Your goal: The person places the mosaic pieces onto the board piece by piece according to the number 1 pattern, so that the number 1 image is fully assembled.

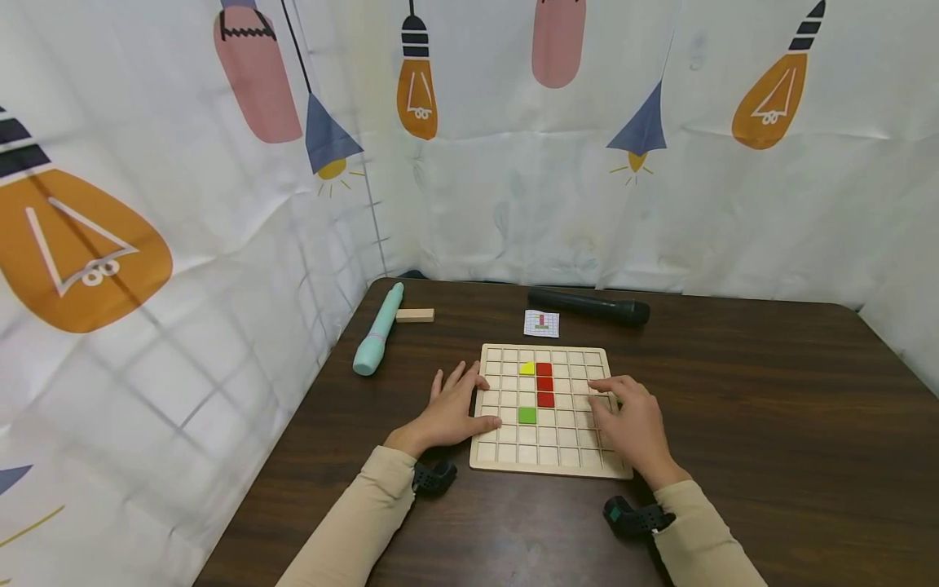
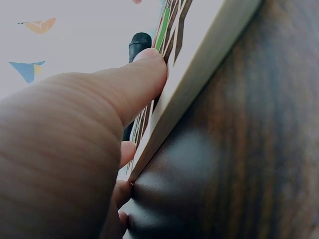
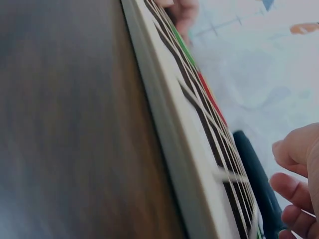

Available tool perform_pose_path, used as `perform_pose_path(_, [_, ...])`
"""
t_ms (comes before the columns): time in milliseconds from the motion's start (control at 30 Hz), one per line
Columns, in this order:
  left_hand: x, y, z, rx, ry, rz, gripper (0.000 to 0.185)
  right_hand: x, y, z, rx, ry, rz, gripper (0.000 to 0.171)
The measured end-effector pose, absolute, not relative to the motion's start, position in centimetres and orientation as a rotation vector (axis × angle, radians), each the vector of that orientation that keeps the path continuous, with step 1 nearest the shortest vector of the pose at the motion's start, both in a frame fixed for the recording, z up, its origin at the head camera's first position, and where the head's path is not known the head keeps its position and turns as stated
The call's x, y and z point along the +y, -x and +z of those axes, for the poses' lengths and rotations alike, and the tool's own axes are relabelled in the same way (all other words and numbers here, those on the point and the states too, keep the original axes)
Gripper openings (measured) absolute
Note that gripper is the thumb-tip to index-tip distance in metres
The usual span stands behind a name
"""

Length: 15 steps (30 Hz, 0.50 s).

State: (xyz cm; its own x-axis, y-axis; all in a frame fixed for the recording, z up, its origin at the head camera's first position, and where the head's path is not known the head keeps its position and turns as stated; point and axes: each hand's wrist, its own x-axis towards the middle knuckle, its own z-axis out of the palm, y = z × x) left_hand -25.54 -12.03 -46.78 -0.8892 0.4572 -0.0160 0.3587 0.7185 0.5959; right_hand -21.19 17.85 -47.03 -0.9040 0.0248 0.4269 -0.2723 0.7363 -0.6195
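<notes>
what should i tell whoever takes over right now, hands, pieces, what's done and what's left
Left hand: open, resting at the left edge of the grid board, thumb on its rim.
Right hand: open, fingers flat on the board's right side.
Neither holds a piece.
Done: yellow piece, three red tiles in a column and a green tile sit in the grid.
Pattern card lies behind the board.
Left: likely checking the grid against the card; its detail is too small to read.

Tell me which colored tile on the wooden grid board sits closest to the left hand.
The green tile, alone in the row below the three red tiles; the left hand rests at the board's left edge.
</notes>
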Motion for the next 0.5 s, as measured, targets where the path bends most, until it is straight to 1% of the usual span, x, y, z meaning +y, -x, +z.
perform_pose_path(500, [-11.9,25.4,-46.6,2.769,-0.649,0.883,0.048,22.5,21.3,-47.4,-2.620,-0.121,0.919,0.028])
